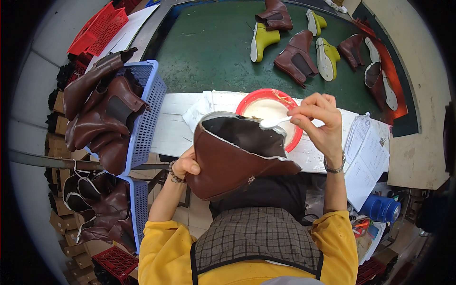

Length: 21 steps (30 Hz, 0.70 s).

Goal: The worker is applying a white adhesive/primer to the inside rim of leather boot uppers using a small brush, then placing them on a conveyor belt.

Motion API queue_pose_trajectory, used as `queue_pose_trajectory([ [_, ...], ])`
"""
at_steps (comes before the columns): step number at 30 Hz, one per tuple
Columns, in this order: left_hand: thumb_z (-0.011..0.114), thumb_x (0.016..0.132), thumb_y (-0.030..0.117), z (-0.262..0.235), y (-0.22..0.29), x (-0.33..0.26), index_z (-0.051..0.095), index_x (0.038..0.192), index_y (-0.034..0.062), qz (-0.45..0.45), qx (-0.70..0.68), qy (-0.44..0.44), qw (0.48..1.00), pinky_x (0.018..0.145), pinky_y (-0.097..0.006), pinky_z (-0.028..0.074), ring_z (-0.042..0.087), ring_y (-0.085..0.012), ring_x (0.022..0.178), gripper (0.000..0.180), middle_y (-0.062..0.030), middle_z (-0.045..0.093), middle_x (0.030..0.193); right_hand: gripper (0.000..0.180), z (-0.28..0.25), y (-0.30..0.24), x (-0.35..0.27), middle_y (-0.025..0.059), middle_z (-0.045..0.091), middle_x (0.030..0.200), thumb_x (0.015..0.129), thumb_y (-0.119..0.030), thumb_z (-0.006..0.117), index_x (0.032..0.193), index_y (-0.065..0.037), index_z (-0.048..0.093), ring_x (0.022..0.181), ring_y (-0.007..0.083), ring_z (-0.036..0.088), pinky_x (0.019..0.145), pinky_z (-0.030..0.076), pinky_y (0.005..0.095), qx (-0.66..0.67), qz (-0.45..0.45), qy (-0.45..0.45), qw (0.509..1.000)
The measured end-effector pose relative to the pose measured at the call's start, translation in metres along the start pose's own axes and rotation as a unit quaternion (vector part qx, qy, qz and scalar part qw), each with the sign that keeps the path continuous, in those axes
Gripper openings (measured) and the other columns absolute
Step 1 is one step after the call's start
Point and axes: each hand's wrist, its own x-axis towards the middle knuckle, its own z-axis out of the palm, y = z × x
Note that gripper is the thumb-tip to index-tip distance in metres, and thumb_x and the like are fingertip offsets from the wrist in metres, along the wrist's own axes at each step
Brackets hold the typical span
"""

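Grey checked apron with black edging [256, 237], a brown leather boot upper [232, 166] held above it

Yellow sleeves [335, 242] flank the apron, and both forearms reach forward from them. The left hand [186, 164] grips the boot upper at its left end, thumb pressed on the outer leather, its other fingers mostly hidden. The upper is tilted, its wide, pale-edged opening facing up and showing a dark lining. It is held in the air between the apron and the bench, overlapping the near side of a round red plastic bowl [298, 137] in view.

The right hand [319, 118] pinches a small white spoon [280, 121] between thumb and forefinger, the other fingers curled. The spoon's head is at the far edge of the opening; whether it touches the lining, I cannot tell.

White paste [259, 108] fills part of the bowl, which sits on the white front strip of the bench [173, 135]. Left of the bowl lies a crumpled white cloth [197, 116]; to its right, handwritten white papers [365, 156]. On the green surface [209, 52] behind are yellow-green shoe lasts [268, 39] and more brown boot uppers [292, 54]. A blue plastic crate [147, 123] at left overflows with brown leather boot pieces [102, 111].
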Motion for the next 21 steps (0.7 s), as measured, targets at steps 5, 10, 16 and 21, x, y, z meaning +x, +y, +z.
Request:
queue_pose_trajectory([
  [5,0.082,0.068,0.025,0.011,0.003,0.021,0.034,0.151,-0.0066,-0.110,0.045,-0.057,0.991,0.114,-0.042,0.042,0.056,-0.0306,0.132,0.101,-0.0207,0.053,0.145,0.014,0.011,-0.007,0.034,-0.0050,0.062,0.079,0.078,-0.026,0.085,0.086,-0.016,0.079,0.073,0.0102,0.053,0.080,0.030,0.0318,-0.012,-0.091,-0.037,0.995],
  [10,0.081,0.065,0.028,0.011,-0.008,0.019,0.033,0.152,-0.0060,0.012,-0.052,-0.023,0.998,0.113,-0.043,0.044,0.056,-0.0328,0.132,0.105,-0.0228,0.052,0.146,0.016,0.008,0.001,0.040,-0.0040,0.062,0.080,0.077,-0.025,0.086,0.086,-0.014,0.079,0.075,0.0104,0.055,0.082,0.031,0.0318,0.024,-0.086,-0.030,0.995],
  [16,0.077,0.074,0.037,-0.012,-0.008,0.016,0.042,0.148,-0.0020,0.101,-0.155,-0.149,0.971,0.109,-0.046,0.047,0.059,-0.0329,0.125,0.091,-0.0246,0.055,0.141,0.021,0.010,0.020,0.003,-0.0002,0.066,0.086,0.069,-0.016,0.089,0.085,-0.009,0.078,0.088,0.0165,0.059,0.088,0.040,0.0326,0.118,0.003,0.026,0.993],
  [21,0.074,0.078,0.041,-0.004,0.009,0.032,0.045,0.146,-0.0004,0.145,-0.208,-0.181,0.950,0.103,-0.047,0.051,0.062,-0.0329,0.119,0.085,-0.0248,0.057,0.138,0.016,0.026,0.046,-0.030,0.0004,0.066,0.087,0.072,-0.011,0.086,0.085,-0.009,0.078,0.086,0.0148,0.060,0.086,0.039,0.0320,0.156,0.090,0.060,0.982],
])
